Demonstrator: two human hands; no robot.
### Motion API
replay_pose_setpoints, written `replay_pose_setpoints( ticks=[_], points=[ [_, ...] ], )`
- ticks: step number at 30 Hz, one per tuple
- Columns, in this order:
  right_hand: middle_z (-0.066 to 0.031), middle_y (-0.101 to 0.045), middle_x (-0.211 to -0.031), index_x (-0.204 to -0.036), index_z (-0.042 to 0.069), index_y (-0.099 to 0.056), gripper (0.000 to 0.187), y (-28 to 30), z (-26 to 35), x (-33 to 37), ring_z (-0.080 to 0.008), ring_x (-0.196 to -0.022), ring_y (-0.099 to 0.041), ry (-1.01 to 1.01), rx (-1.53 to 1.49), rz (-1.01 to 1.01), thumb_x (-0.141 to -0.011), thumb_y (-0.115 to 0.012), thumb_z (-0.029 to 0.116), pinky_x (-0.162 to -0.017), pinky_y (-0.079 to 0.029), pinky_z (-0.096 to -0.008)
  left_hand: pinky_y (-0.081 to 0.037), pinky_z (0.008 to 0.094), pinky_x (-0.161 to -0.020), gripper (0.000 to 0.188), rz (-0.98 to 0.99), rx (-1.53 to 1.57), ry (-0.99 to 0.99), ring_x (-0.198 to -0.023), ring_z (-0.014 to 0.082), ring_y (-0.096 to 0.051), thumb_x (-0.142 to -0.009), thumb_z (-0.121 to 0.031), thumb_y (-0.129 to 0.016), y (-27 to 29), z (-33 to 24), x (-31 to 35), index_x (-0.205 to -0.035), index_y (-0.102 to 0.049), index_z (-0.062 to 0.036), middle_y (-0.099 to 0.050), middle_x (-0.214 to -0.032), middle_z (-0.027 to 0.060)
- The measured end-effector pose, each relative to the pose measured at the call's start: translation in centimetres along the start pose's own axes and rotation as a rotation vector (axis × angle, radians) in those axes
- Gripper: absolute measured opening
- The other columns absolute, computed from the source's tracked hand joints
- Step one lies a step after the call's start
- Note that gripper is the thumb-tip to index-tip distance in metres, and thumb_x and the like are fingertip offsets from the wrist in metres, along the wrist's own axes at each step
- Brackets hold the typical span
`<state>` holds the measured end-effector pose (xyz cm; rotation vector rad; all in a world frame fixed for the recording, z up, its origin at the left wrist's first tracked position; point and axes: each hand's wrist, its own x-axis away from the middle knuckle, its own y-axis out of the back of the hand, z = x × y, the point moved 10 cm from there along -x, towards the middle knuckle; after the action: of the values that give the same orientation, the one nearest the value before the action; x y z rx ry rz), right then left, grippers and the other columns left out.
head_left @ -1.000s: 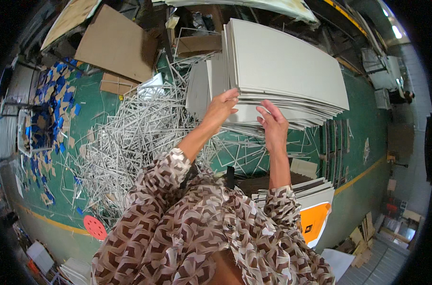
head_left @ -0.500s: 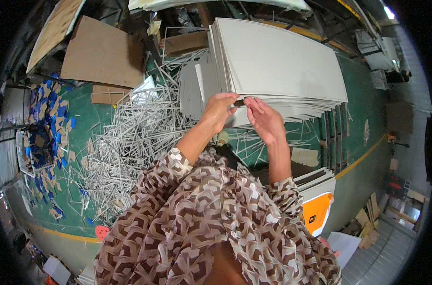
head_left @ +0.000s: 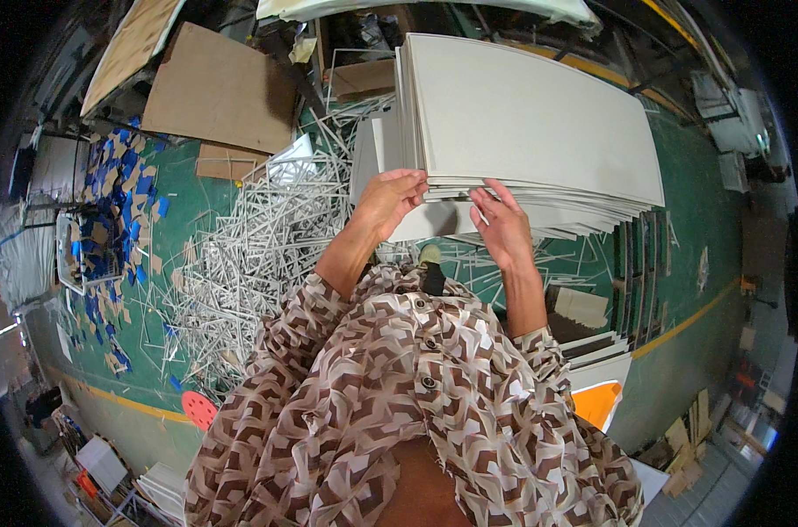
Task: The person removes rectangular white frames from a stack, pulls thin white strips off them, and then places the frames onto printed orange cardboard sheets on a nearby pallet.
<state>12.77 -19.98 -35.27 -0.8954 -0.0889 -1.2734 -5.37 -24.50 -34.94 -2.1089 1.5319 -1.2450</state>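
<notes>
A stack of large white panels (head_left: 539, 119) lies in front of me, its near edges fanned out in layers. By the near left corner of the top panel is my left hand (head_left: 388, 204), its fingers curled together. What they hold, if anything, is too small to make out. My right hand (head_left: 504, 230) is held over the near edges of the stack, palm turned inward. Its fingers are apart and nothing shows between them. A gap with panel edges behind it separates the two hands.
Thin white offcut strips (head_left: 258, 255) form a tangled heap on the green floor to the left. Brown board (head_left: 219, 88) leans behind it. Blue and tan scraps (head_left: 122, 211) lie farther left. At the right are an orange sheet (head_left: 597, 404) and dark metal bars (head_left: 627, 281).
My hands have moved apart. The small dark piece that was between them no longer shows. My right hand's fingers have spread, and the whole view has shifted slightly.
</notes>
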Motion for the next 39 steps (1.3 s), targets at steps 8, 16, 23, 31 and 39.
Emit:
replay_pose_setpoints(
  ticks=[8, 16, 23, 31, 39],
  points=[
    [-0.0125, -0.062, -0.098, -0.111, -0.006, -0.053, 0.028, -1.2, -0.3, -0.4, -0.0187, -0.090, -0.062, 0.064, 0.096, -0.019, -0.085, -0.057, 0.003, -0.076, -0.050, -0.0260, -0.048, 0.0229, -0.060, 0.027, -0.165, -0.577, -0.138, -0.071, 0.0166, -0.061, -0.074, -0.002, -0.070, 2.8, -2.2, -1.0, -0.095, -0.054, 0.0041, -0.062, -0.082, 0.0113],
    [-0.0124, -0.062, -0.094, -0.102, -0.006, -0.058, 0.019, -0.1, -1.3, 1.1, -0.0196, -0.087, -0.063, 0.086, 0.178, -0.089, -0.085, -0.058, 0.003, -0.075, -0.052, -0.0242, -0.050, 0.0255, -0.062, 0.024, 0.036, -0.504, 0.004, -0.066, 0.0160, -0.059, -0.072, -0.002, -0.071, 2.1, -1.8, 1.0, -0.088, -0.054, 0.0031, -0.061, -0.079, 0.0106],
    [-0.0091, -0.060, -0.093, -0.096, -0.001, -0.057, 0.015, -0.1, -1.7, 1.9, -0.0205, -0.088, -0.061, 0.155, 0.157, -0.176, -0.084, -0.062, 0.007, -0.074, -0.053, -0.0284, -0.049, 0.0266, -0.064, 0.014, 0.072, -0.413, 0.020, -0.072, 0.0148, -0.058, -0.082, -0.011, -0.063, 0.7, -0.4, 2.0, -0.087, -0.055, -0.0008, -0.058, -0.076, 0.0054],
    [-0.0082, -0.060, -0.092, -0.098, 0.000, -0.057, 0.017, -0.2, 0.0, 2.9, -0.0202, -0.086, -0.061, 0.259, 0.200, -0.220, -0.083, -0.062, 0.006, -0.076, -0.053, -0.0298, -0.048, 0.0257, -0.050, 0.019, 0.019, -0.581, 0.110, -0.055, 0.0154, -0.057, -0.081, -0.018, -0.063, 2.0, 1.0, 1.1, -0.075, -0.058, -0.0002, -0.057, -0.063, 0.0061],
    [-0.0096, -0.058, -0.095, -0.103, -0.002, -0.058, 0.020, -0.7, 0.8, 2.8, -0.0182, -0.084, -0.060, 0.310, 0.147, -0.210, -0.084, -0.060, 0.005, -0.075, -0.053, -0.0277, -0.051, 0.0238, -0.054, 0.014, 0.033, -0.527, -0.110, -0.063, 0.0146, -0.061, -0.083, -0.015, -0.060, -0.8, -2.0, 2.5, -0.084, -0.057, -0.0006, -0.061, -0.077, 0.0076]
  ],
)
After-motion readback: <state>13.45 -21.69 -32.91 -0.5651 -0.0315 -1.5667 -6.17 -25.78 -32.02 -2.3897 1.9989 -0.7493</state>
